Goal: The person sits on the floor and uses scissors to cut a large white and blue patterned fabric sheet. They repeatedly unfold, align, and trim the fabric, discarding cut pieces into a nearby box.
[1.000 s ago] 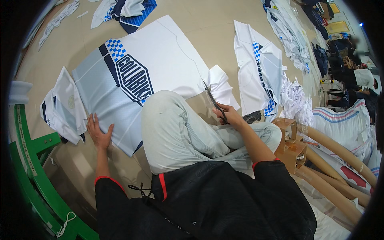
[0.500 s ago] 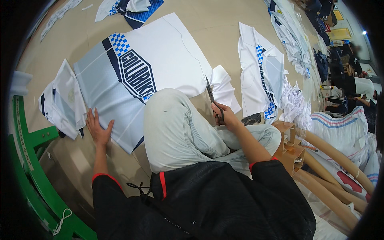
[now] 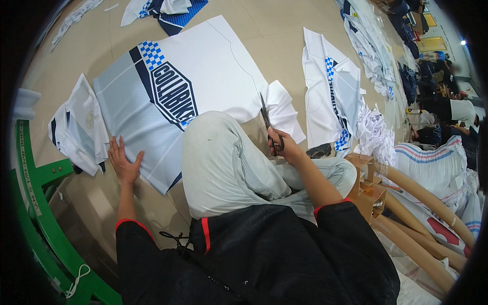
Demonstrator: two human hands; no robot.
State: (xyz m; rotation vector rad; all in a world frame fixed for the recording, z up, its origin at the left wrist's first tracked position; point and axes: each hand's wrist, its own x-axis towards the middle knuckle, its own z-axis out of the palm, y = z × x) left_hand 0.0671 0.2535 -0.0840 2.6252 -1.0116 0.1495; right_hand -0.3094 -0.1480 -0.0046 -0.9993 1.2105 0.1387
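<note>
A large piece of printed fabric (image 3: pixel 223 66), white and pale grey with a navy stripe and a blue check, lies spread on the floor in front of my knee. My left hand (image 3: pixel 124 161) rests on its near left edge with the fingers spread. In my right hand (image 3: pixel 285 146) is a pair of scissors (image 3: pixel 266 118), gripped by the handles. The blades point away from me and lie at the fabric's right edge, beside a crumpled white scrap (image 3: pixel 282 111). From this view I cannot tell whether the blades touch the cloth.
A folded white piece (image 3: pixel 81 127) lies at left, next to a green metal frame (image 3: pixel 28 168). Another printed panel (image 3: pixel 325 91) lies at right, near heaped white scraps (image 3: pixel 375 129). Cardboard tubes (image 3: pixel 427 198), a carton (image 3: pixel 368 188) and a woven sack (image 3: pixel 432 162) stand close on my right.
Almost nothing differs. The view has shifted very slightly, and both hands keep their places, the left on the fabric and the right on the scissors.
</note>
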